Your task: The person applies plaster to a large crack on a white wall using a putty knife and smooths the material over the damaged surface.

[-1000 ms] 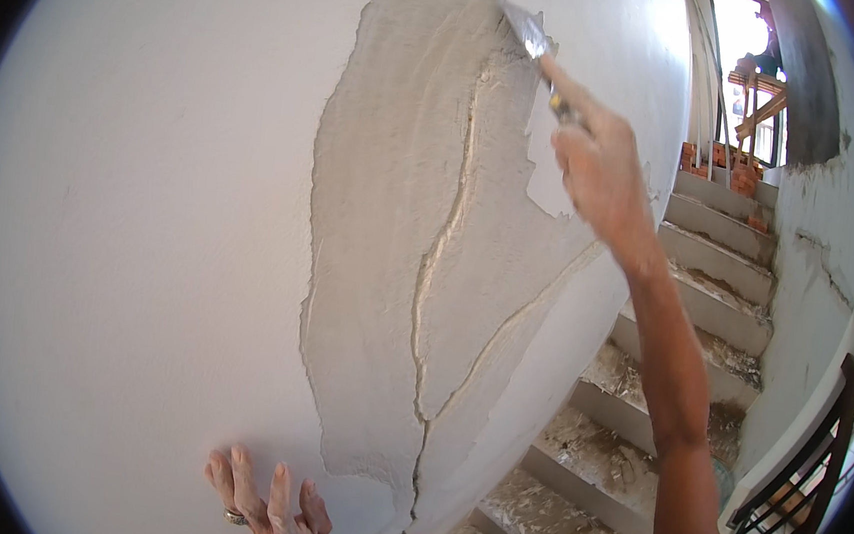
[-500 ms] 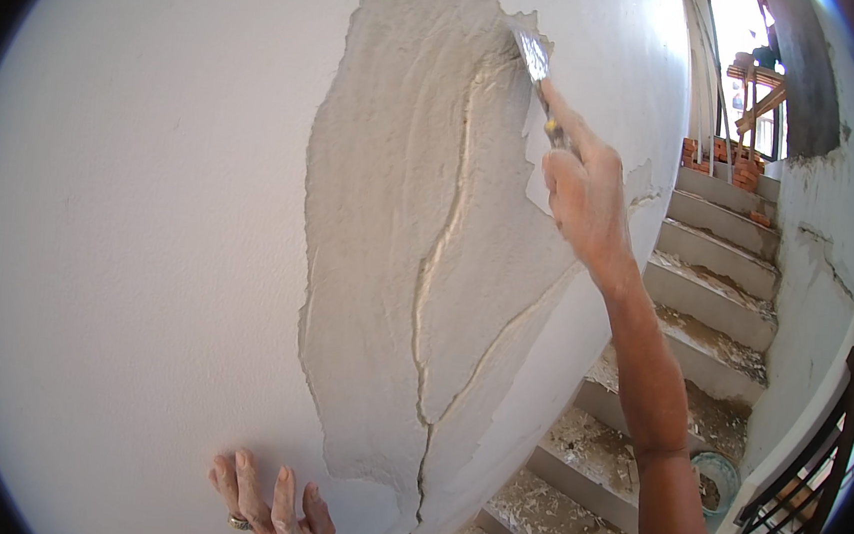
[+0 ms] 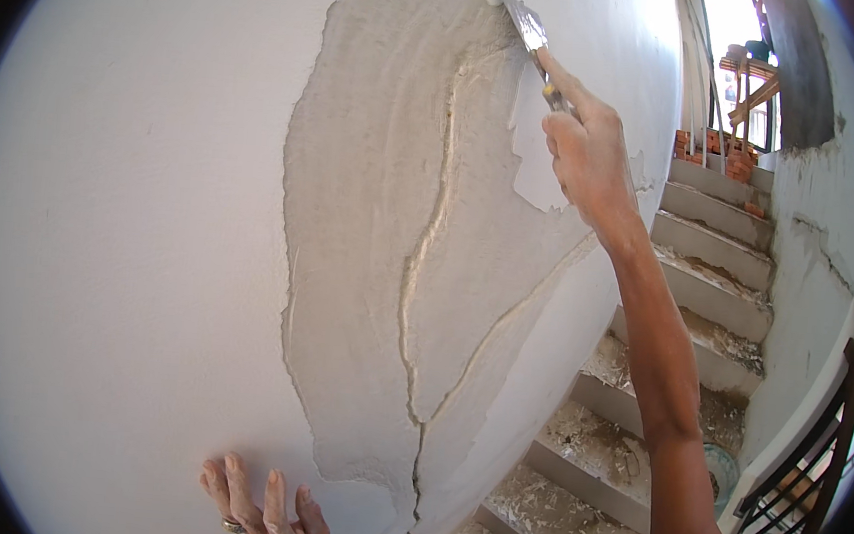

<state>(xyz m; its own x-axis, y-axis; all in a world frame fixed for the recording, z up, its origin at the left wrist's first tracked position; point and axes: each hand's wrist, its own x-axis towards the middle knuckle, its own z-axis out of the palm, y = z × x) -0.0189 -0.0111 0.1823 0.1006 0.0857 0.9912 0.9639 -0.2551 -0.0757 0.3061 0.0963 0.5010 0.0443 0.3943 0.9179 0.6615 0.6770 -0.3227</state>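
Scraping goes best with the scraper [image 3: 528,26] held shallow at the paint edge high on the wall [image 3: 119,223]; right hand [image 3: 586,154] clenches its handle, left hand [image 3: 262,510] braces flat, fingers spread, low down

Wall [image 3: 129,224] fills your left and centre, with the stripped patch [image 3: 377,263] in the middle of it. Your right hand [image 3: 586,159] is up at the patch's top right edge, scraper [image 3: 528,29] blade on the wall above it. Left hand [image 3: 262,510] flat on the wall, bottom, left of the crack [image 3: 423,297]. Stairs [image 3: 686,287] climb on your right, railing [image 3: 814,448] far right.
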